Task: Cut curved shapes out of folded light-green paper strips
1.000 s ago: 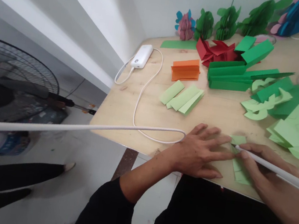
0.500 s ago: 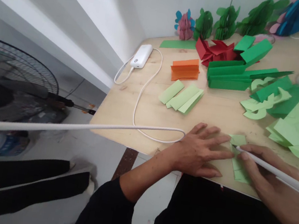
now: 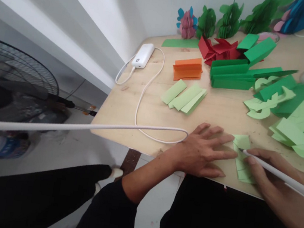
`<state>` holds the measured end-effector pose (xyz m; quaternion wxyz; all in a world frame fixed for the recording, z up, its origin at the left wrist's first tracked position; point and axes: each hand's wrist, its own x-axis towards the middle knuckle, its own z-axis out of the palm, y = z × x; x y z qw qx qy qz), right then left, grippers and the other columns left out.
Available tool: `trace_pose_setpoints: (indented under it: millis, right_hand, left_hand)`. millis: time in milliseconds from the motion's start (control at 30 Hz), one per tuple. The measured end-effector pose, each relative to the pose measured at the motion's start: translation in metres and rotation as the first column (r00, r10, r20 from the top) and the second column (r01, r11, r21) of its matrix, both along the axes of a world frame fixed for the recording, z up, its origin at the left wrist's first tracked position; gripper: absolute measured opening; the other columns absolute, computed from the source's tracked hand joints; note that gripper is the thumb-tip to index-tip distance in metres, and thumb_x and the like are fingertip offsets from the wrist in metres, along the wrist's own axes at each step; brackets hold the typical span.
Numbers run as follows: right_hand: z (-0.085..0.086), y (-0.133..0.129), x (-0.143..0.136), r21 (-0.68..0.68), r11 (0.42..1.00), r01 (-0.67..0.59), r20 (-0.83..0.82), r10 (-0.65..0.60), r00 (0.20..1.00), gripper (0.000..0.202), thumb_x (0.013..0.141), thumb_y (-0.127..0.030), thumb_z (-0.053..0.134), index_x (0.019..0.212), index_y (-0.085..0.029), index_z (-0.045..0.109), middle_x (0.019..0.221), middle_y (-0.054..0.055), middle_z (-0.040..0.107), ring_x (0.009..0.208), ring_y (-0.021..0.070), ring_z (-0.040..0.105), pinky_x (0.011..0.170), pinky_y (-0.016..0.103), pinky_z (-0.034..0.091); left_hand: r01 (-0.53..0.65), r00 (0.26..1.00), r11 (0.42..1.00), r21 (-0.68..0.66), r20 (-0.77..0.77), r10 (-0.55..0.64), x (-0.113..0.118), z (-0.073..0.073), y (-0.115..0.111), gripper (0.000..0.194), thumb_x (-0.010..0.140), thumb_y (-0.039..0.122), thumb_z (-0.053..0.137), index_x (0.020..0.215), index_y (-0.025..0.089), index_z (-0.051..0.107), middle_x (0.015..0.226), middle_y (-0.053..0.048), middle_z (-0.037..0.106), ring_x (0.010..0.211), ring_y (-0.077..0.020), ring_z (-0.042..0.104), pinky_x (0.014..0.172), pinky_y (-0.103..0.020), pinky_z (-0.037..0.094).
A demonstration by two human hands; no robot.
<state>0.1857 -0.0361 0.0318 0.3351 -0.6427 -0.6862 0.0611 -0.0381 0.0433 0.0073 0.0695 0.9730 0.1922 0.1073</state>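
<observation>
A light green folded paper (image 3: pixel 242 168) lies near the table's front edge, with pencil-like lines on it. My left hand (image 3: pixel 203 151) is flat with fingers spread, its fingertips at the paper's left edge. My right hand (image 3: pixel 278 181) grips a white pen (image 3: pixel 261 162), whose dark tip touches the paper's upper part. Farther back lie light green folded strips (image 3: pixel 186 98), an orange folded paper (image 3: pixel 188 69), dark green folded papers (image 3: pixel 232 78) and red folded papers (image 3: pixel 220 52). Light green cut pieces (image 3: pixel 293 132) sit to the right.
A white power bank (image 3: pixel 143 55) with a white cable (image 3: pixel 143 94) rests at the table's left; the cable crosses beside my left hand. Paper figures (image 3: pixel 230 21) line the wall. A floor fan (image 3: pixel 12 83) and another person's legs (image 3: pixel 45 186) are at left.
The pen tip has shifted slightly right on the paper, and my left hand stays in place. The other person's legs have moved right, closer to my left arm.
</observation>
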Motion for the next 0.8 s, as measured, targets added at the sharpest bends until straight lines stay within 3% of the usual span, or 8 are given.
trace_pose_setpoints:
  millis: [600, 800]
  right_hand:
    - [0.0, -0.01, 0.003, 0.004, 1.0, 0.009, 0.029, -0.009, 1.0, 0.027, 0.097, -0.052, 0.054, 0.095, -0.031, 0.07, 0.078, -0.002, 0.078, 0.065, 0.0178, 0.073, 0.054, 0.029, 0.051]
    - [-0.004, -0.018, 0.005, 0.072, 0.991, -0.116, 0.071, 0.111, 0.991, 0.019, 0.099, -0.036, 0.056, 0.111, -0.028, 0.069, 0.094, 0.001, 0.08, 0.081, 0.0185, 0.076, 0.073, 0.03, 0.058]
  left_hand:
    - [-0.01, 1.0, 0.999, -0.036, 0.025, 0.01, 0.0, -0.002, 0.001, 0.059, 0.099, 0.068, 0.053, 0.146, 0.033, 0.064, 0.161, -0.004, 0.053, 0.15, -0.0346, 0.041, 0.126, -0.055, 0.026]
    - [-0.001, 0.999, 1.0, -0.03, 0.048, 0.002, 0.0, -0.004, 0.001, 0.06, 0.098, 0.068, 0.053, 0.145, 0.031, 0.064, 0.16, -0.007, 0.054, 0.149, -0.0362, 0.042, 0.125, -0.057, 0.029]
